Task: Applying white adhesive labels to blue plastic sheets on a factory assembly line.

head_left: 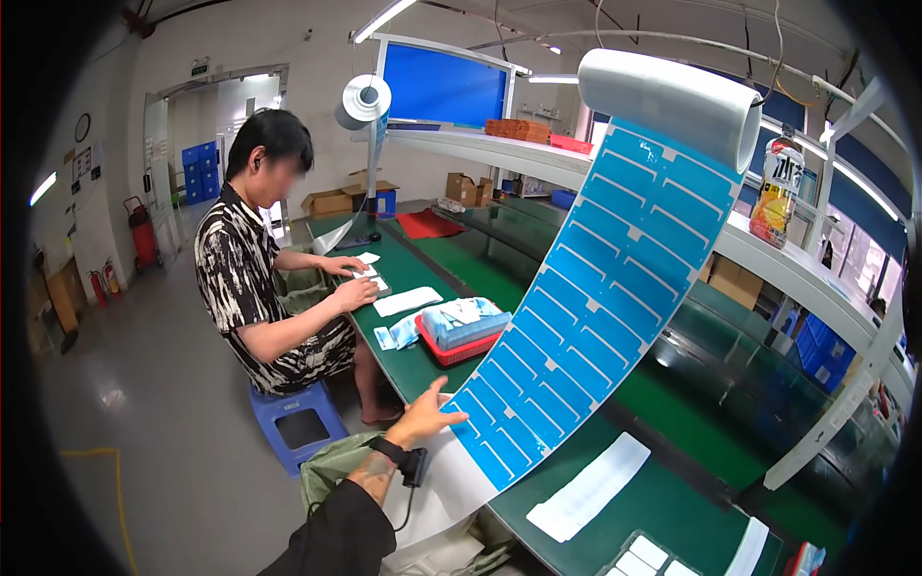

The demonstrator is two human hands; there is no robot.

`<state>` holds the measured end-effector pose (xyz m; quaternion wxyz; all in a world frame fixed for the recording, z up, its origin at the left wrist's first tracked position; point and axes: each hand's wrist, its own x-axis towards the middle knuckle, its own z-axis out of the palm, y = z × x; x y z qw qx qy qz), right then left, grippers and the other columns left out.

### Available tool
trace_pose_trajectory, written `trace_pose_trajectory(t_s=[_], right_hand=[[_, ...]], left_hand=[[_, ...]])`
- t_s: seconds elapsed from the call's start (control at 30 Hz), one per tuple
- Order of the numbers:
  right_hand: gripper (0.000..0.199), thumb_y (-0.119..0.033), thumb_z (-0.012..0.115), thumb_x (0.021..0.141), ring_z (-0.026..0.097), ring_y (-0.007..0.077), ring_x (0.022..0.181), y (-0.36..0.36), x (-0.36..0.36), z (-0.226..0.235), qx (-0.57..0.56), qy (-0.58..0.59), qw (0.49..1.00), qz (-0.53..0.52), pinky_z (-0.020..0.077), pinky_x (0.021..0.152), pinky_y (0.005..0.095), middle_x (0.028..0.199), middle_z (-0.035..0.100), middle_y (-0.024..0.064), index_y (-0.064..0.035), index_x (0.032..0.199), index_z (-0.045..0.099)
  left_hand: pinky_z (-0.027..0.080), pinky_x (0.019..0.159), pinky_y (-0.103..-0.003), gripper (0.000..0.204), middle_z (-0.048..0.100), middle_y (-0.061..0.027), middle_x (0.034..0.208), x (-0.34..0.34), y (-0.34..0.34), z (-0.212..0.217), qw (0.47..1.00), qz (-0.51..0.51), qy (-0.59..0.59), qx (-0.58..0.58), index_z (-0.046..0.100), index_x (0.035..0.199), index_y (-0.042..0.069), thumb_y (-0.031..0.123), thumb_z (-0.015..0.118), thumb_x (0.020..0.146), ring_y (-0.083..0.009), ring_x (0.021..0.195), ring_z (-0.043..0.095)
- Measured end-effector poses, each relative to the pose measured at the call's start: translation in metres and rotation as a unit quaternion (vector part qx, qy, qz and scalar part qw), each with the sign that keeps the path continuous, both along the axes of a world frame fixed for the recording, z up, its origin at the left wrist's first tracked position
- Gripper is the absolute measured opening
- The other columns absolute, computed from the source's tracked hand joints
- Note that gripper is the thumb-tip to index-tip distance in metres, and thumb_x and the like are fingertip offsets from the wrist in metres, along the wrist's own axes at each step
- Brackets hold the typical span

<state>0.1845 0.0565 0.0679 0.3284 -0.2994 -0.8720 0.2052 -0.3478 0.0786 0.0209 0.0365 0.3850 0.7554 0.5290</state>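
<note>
My left hand (423, 419), with a dark wrist strap and a small black device, is at the left edge of a long strip of blue labels (576, 317) on white backing. Its thumb lies over the printed face and one finger sticks up beside the edge. The other fingers are hidden, seemingly behind the strip. Upward the strip runs to a big white roll (672, 101); below my hand, bare white backing (451, 480) hangs past the table edge. My right hand is out of view.
A green table (615, 538) bears a white strip (588, 488), white pieces in a tray (645, 557) and a red basket (451, 350) of blue-white packs. On the left a co-worker (274, 250) sits on a blue stool (303, 427), handling white pieces. A bottle (776, 187) stands on the shelf.
</note>
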Motion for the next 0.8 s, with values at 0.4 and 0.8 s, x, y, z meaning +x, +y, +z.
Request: trace_pose_trajectory(t_s=[0.4, 0.8], right_hand=[[0.031, -0.015, 0.078, 0.069, 0.061, 0.0334, 0.079, -0.006, -0.13, 0.037, 0.015, 0.093, 0.978, 0.185, 0.0499, 0.069, 0.0405, 0.088, 0.062, 0.0136, -0.004, 0.093, 0.061], [0.018, -0.017, 0.068, 0.08, 0.058, 0.0272, 0.064, -0.009, -0.143, 0.062, -0.017, 0.159, 0.951, 0.263, 0.0468, 0.059, 0.0357, 0.079, 0.061, 0.0125, -0.0026, 0.088, 0.06]], left_hand=[[0.045, 0.07, -0.023, 0.023, 0.059, 0.0039, 0.081, 0.165, -0.167, 0.001, 0.931, -0.216, -0.295, 0.006, 0.061, 0.103, 0.002, 0.008, 0.071, 0.084, -0.0058, 0.073, 0.052], [0.045, 0.063, -0.022, 0.017, 0.067, -0.0021, 0.081, 0.167, -0.227, 0.026, 0.959, -0.177, -0.221, -0.024, 0.068, 0.093, -0.002, 0.008, 0.074, 0.08, -0.0055, 0.069, 0.055]])
